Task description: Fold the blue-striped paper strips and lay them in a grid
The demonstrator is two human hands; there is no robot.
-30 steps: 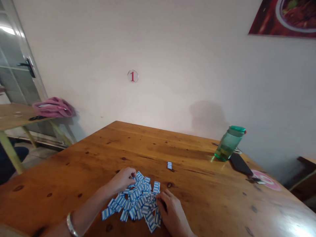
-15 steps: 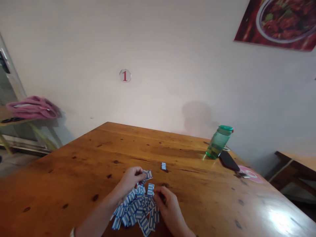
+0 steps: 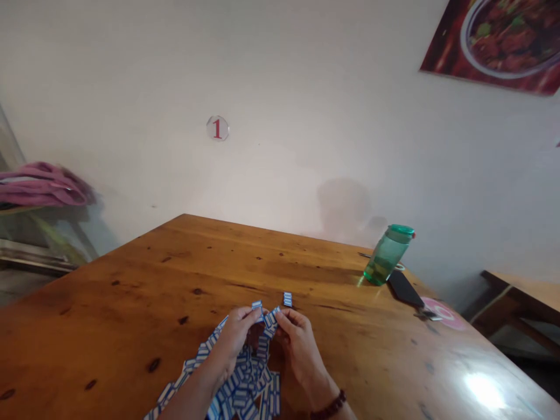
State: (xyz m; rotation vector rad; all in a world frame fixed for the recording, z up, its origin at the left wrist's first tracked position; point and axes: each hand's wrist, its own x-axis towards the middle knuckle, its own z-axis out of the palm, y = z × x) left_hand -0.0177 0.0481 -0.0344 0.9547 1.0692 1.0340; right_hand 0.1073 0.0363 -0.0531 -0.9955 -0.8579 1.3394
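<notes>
In the head view, I have the left hand with its grip pinched on a blue-striped card; the right hand pinches a second striped card just beside it. I see the loose card pile below on the wooden bench, a lone striped piece beyond, and a green bottle well off right.

Unlike half a second ago, a blue-and-white card is being pinched by the right hand, whose fingertips are being held closer to the left hand. A beaded bracelet is being exposed.
</notes>
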